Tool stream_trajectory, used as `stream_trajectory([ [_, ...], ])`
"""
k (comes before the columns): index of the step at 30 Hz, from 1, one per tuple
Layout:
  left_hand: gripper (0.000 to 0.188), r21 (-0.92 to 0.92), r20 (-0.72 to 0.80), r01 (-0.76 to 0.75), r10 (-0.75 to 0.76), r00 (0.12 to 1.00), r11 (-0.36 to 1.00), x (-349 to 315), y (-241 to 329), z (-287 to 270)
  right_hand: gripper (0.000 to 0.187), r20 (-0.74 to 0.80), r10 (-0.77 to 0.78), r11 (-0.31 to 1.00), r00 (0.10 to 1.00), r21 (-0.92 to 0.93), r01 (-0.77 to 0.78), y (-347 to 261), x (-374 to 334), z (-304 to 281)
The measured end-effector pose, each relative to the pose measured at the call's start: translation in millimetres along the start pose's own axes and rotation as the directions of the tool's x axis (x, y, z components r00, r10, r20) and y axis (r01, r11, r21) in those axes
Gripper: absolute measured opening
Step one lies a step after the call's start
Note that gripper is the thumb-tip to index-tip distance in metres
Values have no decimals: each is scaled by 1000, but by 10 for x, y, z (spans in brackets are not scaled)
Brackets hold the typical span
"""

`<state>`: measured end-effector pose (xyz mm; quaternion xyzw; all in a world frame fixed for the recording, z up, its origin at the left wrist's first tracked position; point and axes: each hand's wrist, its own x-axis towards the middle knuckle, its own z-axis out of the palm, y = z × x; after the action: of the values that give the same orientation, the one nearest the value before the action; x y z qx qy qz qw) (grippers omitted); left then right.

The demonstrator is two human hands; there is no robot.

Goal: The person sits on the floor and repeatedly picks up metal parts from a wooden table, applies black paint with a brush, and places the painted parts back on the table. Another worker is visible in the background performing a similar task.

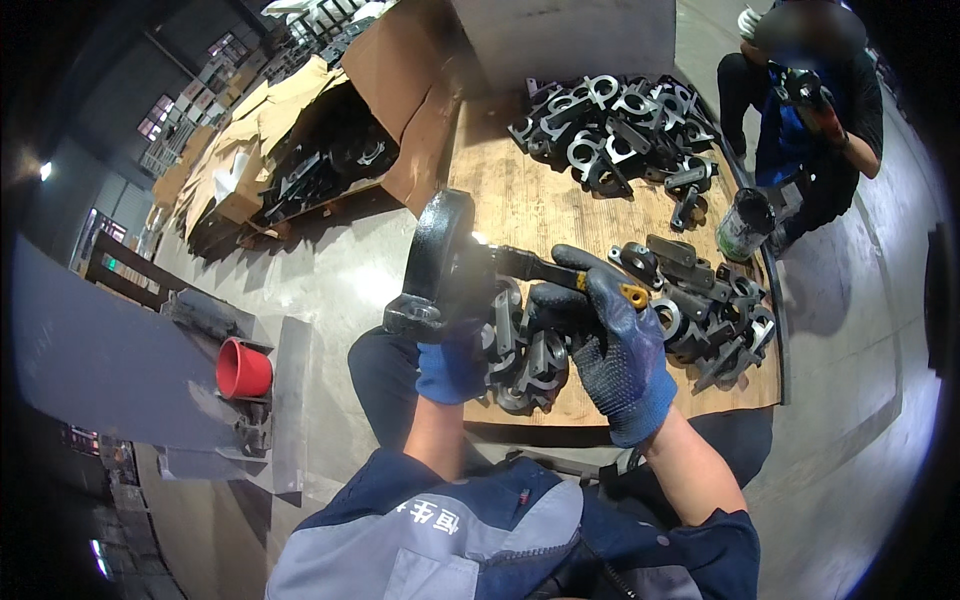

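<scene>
Raised in front of me is a black metal casting point(438, 255) with a thick curved side and a lug at its lower end. My left hand point(452, 372), in a blue glove, holds it from below; the casting and blur hide most of the fingers. Between the fingers of my gloved right hand point(625, 350) is a paintbrush point(565, 276), dark along its length with a yellow handle end. Its tip meets the casting's inner side, where glare and blur hide the bristles. Just beyond my hands lie several dark metal castings point(530, 360) on the wooden board point(500, 210).
A large heap of ring-ended castings point(610, 125) covers the board's far part, with a smaller pile point(700, 310) at right. A black-smeared can point(745, 225) stands at the right edge, near a crouching person point(820, 130). Left are a cardboard box point(400, 95) and a red bucket point(243, 369).
</scene>
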<state>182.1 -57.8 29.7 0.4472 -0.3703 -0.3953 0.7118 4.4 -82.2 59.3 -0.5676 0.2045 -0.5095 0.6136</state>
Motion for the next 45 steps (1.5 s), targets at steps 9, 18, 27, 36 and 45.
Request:
stream_trajectory([
  [9, 22, 171, -36, -133, 141, 989, 976, 25, 25, 112, 43, 29, 337, 767, 941, 571, -292, -80, 2, -3],
  [18, 24, 130, -97, -110, 123, 988, 985, 49, -32, 72, 47, 39, 390, 711, 920, 623, -327, 62, 26, 49],
  [27, 23, 230, -97, -122, 148, 984, 965, 91, -139, -40, 49, 74, 320, 807, 945, 500, -313, 29, 21, -8],
  [36, 25, -71, 28, 55, -53, 998, 996, 22, 17, 8, 44, 90, 233, 911, 968, 329, -250, -96, 43, -75],
  [45, 32, -102, -1, 42, -43, 999, 994, 43, -63, 18, 50, 115, 401, 588, 909, 728, -352, 70, 52, 10],
])
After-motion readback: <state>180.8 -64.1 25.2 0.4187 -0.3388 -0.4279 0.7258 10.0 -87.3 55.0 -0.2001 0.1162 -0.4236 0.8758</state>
